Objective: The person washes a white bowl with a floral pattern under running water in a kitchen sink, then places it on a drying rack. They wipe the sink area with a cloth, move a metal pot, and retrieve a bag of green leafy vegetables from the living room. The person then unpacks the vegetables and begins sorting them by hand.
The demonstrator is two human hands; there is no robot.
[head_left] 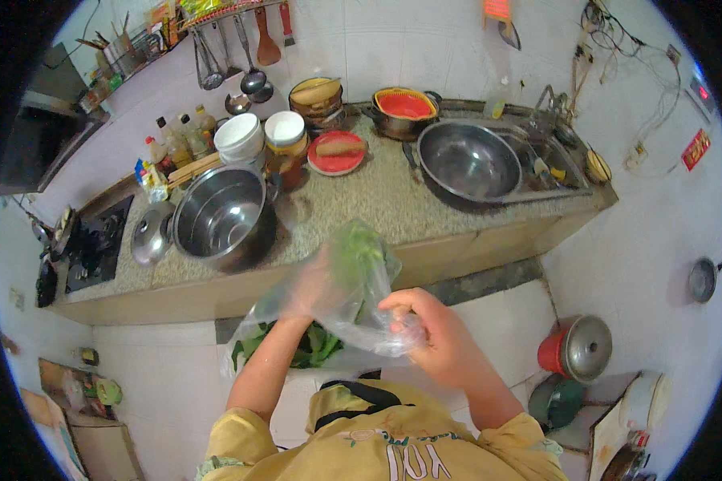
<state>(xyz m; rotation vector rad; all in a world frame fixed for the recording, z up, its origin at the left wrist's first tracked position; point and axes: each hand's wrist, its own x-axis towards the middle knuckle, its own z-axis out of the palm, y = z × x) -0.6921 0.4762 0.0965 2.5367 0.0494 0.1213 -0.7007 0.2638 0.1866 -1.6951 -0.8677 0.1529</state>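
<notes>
In front of my body, a clear plastic bag (353,313) hangs between my two hands. Its edge is bunched in the closed fingers of my right hand (425,321). My left hand (309,280) reaches into or behind the plastic; its fingers are blurred and partly covered. Beside that hand, a blurred bunch of green leafy vegetables (359,252) shows at the bag's upper end, near the counter edge. More dark green leaves (317,346) lie lower down, under my left wrist, seen partly through plastic.
Along the granite counter (337,204) stand a deep steel pot (225,220), a lid (151,232), white bowls (239,135), a red plate (337,164) and a wide steel basin (469,164) by the sink (549,172). A red pot (573,349) stands low at right.
</notes>
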